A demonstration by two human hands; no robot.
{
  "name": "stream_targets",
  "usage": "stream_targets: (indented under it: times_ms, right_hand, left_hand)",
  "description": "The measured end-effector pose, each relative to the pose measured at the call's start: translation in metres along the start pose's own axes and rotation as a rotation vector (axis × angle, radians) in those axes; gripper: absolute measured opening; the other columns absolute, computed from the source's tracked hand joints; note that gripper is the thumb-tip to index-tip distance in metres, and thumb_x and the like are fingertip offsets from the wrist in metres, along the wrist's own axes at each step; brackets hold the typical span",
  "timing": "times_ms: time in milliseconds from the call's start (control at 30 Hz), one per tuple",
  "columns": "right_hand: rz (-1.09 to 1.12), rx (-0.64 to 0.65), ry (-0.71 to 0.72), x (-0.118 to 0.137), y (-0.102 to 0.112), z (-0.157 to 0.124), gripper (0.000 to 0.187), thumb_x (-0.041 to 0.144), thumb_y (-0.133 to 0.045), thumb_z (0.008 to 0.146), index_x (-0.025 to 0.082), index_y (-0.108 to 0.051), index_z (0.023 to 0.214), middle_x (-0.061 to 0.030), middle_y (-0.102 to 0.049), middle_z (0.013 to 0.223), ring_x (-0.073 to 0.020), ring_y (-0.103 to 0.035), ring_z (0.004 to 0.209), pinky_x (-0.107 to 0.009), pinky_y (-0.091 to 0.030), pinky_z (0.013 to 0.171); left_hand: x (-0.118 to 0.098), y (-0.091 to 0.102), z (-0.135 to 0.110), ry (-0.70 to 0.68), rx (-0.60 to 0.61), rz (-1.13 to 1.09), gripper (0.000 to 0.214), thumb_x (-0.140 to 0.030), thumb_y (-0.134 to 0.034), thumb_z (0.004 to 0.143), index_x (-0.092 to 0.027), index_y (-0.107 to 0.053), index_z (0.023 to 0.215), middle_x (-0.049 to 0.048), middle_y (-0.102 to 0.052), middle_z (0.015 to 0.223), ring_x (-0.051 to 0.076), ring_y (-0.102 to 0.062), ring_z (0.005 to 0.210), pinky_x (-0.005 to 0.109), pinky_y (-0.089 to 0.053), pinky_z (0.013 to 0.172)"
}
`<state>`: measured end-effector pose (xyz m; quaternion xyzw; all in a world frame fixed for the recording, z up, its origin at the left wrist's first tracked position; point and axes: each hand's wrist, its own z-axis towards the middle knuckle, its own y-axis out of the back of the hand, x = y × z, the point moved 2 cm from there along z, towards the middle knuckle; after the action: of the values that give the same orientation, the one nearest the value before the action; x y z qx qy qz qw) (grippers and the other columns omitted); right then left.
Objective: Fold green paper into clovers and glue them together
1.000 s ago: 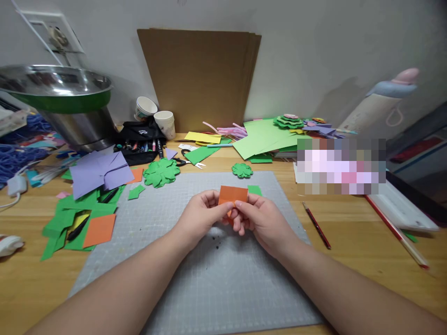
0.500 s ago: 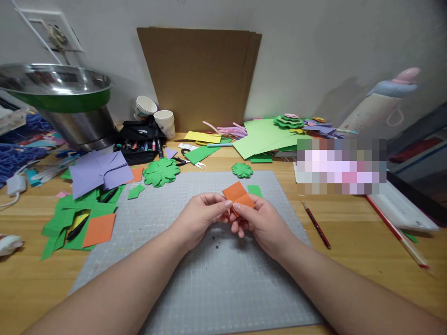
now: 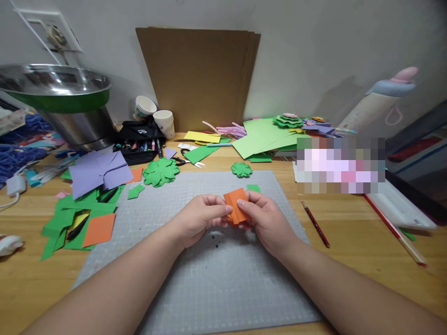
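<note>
Both of my hands hold a small folded piece of orange paper (image 3: 236, 205) just above the grey cutting mat (image 3: 195, 279). My left hand (image 3: 199, 218) pinches its left edge with thumb and fingers closed. My right hand (image 3: 265, 221) grips its right side, thumb pressed on top of the fold. The paper is tilted and creased into narrow panels. A small green paper scrap (image 3: 253, 188) lies on the mat just behind my right hand.
Green paper flowers (image 3: 161, 171) (image 3: 241, 169) and scissors (image 3: 186, 161) lie at the mat's far edge. Purple paper (image 3: 99, 171), green scraps and an orange square (image 3: 99, 230) sit left. A pencil (image 3: 316, 224) lies right. Cardboard (image 3: 199, 77), cups (image 3: 164, 122), a steel bowl (image 3: 56, 88) stand behind.
The orange paper has been turned and folded narrower between my fingers; my right thumb has moved onto its top. Both hands stay in the same place over the mat.
</note>
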<state>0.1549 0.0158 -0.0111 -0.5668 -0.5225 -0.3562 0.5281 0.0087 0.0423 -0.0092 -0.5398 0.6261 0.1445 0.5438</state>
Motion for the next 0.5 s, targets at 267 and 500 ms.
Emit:
stream_targets:
  times_ms: [267,500]
  right_hand:
    - [-0.002,0.003,0.011,0.0008,-0.0013,-0.0019,0.02,0.039,-0.063,0.079,0.02,-0.06,0.076,-0.0007,-0.062,0.066,-0.0127,-0.053,0.054,-0.024,-0.036,0.048]
    - [-0.007,0.024,0.019,0.0008,-0.0014,-0.0014,0.018,0.038,-0.062,0.08,0.02,-0.06,0.077,-0.0002,-0.061,0.064,-0.013,-0.053,0.054,-0.024,-0.035,0.048]
  left_hand:
    - [-0.0018,-0.0015,-0.0007,0.016,-0.017,-0.004,0.024,-0.025,-0.078,0.064,-0.014,-0.058,0.058,0.0011,-0.064,0.059,0.009,-0.057,0.056,0.022,-0.042,0.058]
    - [-0.003,-0.0023,-0.0013,0.004,-0.025,0.016,0.025,-0.027,-0.079,0.062,-0.014,-0.058,0.056,0.0007,-0.063,0.058,0.009,-0.055,0.054,0.023,-0.041,0.058]
